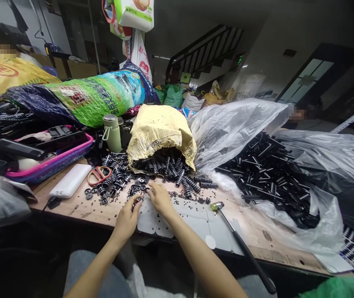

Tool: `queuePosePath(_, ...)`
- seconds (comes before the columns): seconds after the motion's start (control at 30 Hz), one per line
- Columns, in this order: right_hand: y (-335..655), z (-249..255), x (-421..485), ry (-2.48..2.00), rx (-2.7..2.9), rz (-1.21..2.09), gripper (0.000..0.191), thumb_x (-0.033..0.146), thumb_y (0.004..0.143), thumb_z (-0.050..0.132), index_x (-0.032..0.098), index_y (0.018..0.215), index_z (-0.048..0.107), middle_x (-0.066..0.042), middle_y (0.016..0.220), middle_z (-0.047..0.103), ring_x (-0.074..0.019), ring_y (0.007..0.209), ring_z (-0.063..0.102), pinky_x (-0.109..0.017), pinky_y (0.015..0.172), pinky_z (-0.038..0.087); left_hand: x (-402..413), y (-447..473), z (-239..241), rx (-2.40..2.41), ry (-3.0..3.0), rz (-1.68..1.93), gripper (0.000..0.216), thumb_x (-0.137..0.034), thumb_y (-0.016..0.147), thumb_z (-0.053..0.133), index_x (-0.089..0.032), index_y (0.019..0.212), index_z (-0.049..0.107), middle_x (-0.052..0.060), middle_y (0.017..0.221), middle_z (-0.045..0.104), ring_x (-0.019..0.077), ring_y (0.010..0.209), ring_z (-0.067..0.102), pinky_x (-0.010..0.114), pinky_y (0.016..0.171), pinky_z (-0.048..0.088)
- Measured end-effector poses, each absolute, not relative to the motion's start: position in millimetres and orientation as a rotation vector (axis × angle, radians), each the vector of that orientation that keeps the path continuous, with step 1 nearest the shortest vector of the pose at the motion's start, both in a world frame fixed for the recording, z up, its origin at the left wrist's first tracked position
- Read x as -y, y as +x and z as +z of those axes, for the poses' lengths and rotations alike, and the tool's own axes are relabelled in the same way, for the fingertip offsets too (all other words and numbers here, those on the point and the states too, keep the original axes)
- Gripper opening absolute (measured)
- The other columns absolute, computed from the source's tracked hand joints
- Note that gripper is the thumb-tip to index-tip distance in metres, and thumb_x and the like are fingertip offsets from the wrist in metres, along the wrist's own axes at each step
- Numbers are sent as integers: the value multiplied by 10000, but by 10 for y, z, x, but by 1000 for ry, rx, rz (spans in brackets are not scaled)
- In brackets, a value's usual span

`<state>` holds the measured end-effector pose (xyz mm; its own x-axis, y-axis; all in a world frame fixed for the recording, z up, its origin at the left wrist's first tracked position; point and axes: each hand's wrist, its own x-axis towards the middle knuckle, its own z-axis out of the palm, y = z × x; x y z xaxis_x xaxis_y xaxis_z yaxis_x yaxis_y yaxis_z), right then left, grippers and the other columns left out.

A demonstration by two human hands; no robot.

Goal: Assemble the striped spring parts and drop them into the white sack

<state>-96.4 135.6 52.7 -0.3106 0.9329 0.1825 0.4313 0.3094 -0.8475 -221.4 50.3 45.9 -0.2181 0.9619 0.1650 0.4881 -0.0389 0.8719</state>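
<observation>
My left hand (pixel 127 217) is at the front of the table, its fingers curled together around a small dark piece that I cannot make out clearly. Beside it, my right hand (pixel 161 199) reaches forward with fingers stretched and slightly apart, tips beside a small heap of black round discs (pixel 137 187). Under both hands lie grey sheets (pixel 192 211) dotted with tiny dark bits. Black-and-white ribbed rollers (pixel 177 165) spill from a yellow sack (pixel 163 124) just beyond. To the right rests a hammer (pixel 234 234) with a yellowish head, its black handle jutting over the table edge.
Orange-handled scissors (pixel 99 175), a white power bank (pixel 70 181) and a pink-rimmed basket (pixel 85 145) stand to the left. A green bottle (pixel 112 134) is behind them. On the right, a clear plastic bag (pixel 328 219) holds many black tubes (pixel 266 178).
</observation>
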Motion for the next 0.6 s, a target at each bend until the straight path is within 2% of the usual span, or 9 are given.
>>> queuePosePath(0.03,-996,511,-1395,-1214,1876,907,172,151,699,573,213,848,632,-56,964,627,-237,1037,478,-448,940,309,-506,-2231,465,-1735,1490,1212,378,-412,826,352,-177,1066,524,64,908,640,173,751,610,301,674,485)
queuePosePath(0.1,-1042,490,-1433,-1194,1883,892,200,93,658,574,202,819,621,-54,938,621,-221,980,509,-423,908,352,-516,-2260,488,-1747,1460,1221,365,-430,816,368,-175,1011,542,45,822,641,163,663,599,290,627,480)
queuePosePath(0.2,-1052,496,-1384,-1146,1870,922,201,126,660,574,183,852,597,-41,911,605,-159,812,568,-320,772,459,-541,-2278,528,-1741,1543,1220,362,-422,806,400,-192,1037,558,60,944,636,185,851,592,309,761,465)
queuePosePath(0.3,-1010,537,-1282,-1083,1809,1051,186,182,654,599,174,840,593,-25,833,618,-135,724,587,-270,693,490,-562,-2263,537,-1721,1632,1200,381,-396,819,385,-204,1104,551,72,1080,599,193,1034,526,334,899,405)
queuePosePath(0.43,-941,601,-1186,-1007,1651,1225,189,199,634,623,185,822,609,-27,795,636,-156,733,598,-296,717,493,-553,-2225,512,-1728,1693,1169,374,-383,826,382,-211,1105,562,71,1084,598,196,1030,528,352,908,404)
queuePosePath(0.6,-857,694,-1046,-909,1773,1003,160,197,702,555,216,844,627,-36,859,631,-161,794,592,-301,739,495,-519,-2182,488,-1703,1722,1178,373,-383,823,397,-225,1126,547,63,1125,583,195,1069,509,354,925,396)
